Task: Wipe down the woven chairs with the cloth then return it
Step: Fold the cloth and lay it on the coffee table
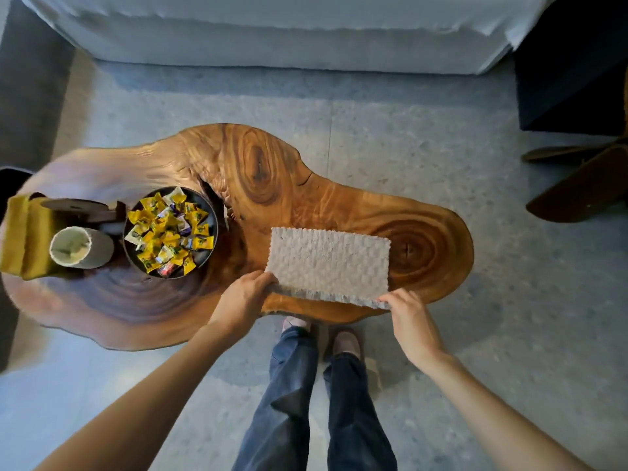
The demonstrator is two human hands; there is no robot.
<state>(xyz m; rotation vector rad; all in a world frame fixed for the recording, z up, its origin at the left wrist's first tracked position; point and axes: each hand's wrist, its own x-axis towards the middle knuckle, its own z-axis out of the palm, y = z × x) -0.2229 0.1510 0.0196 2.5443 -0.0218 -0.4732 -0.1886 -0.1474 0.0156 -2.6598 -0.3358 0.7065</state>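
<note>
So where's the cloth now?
Head view: the cloth lies on the wooden table, right of the candy bowl, near corners pinched by the left hand and right hand.

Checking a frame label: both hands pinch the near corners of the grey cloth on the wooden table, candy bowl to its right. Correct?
One error. The head view shows the candy bowl left of the cloth, not right. The rest holds: the left hand and right hand pinch its near corners on the wooden table.

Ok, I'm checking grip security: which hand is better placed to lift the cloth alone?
Likely left: the left hand curls round the cloth at its near corner, taking in more fabric, while the right hand only pinches the other corner's tip.
</note>
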